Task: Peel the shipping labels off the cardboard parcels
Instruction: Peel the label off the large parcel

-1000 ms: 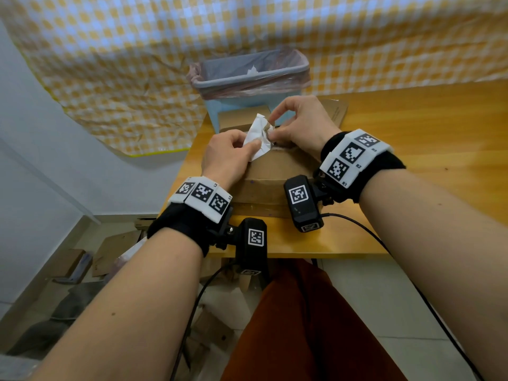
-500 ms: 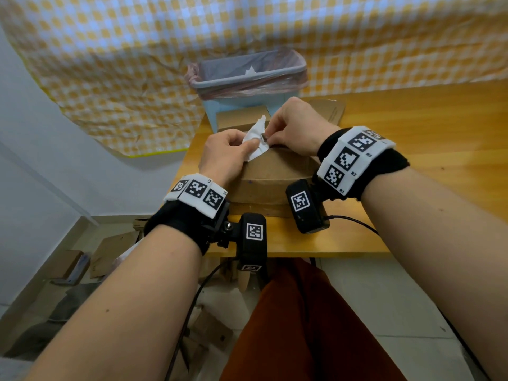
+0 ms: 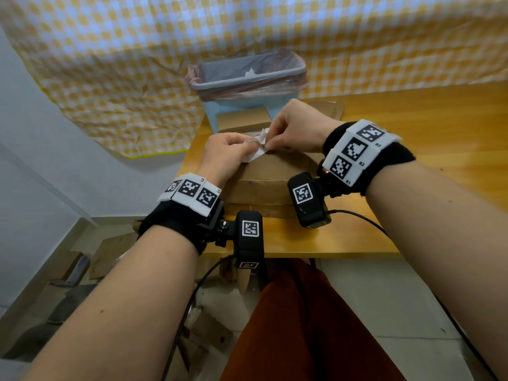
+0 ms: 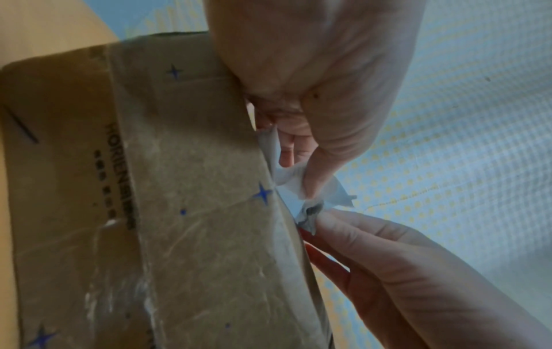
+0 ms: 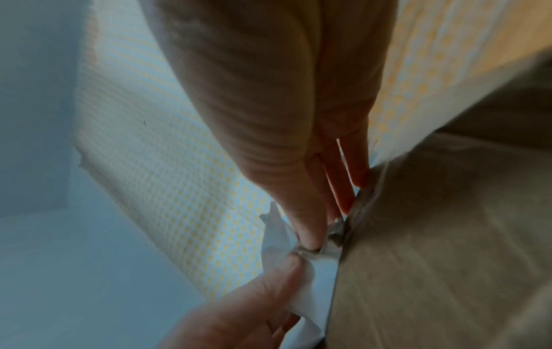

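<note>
On the cardboard parcel [image 3: 270, 171], at its far edge, the left hand [image 3: 225, 152] pinches the crumpled white label [image 3: 257, 149]; the right hand [image 3: 295, 129] pinches its stuck end, likely to tear it free.

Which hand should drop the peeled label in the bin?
Probably left: the left hand pinches most of the crumpled label; the right hand only picks at its stuck edge. The bin is straight ahead.

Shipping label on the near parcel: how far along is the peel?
Done: a white scrap already lies in the lined bin. In hand: both the left hand and right hand pinch the crumpled label, mostly lifted but seemingly still attached at the top edge of the near parcel. Left: free that last bit, bin it. The parcel behind shows no label from here.
</note>
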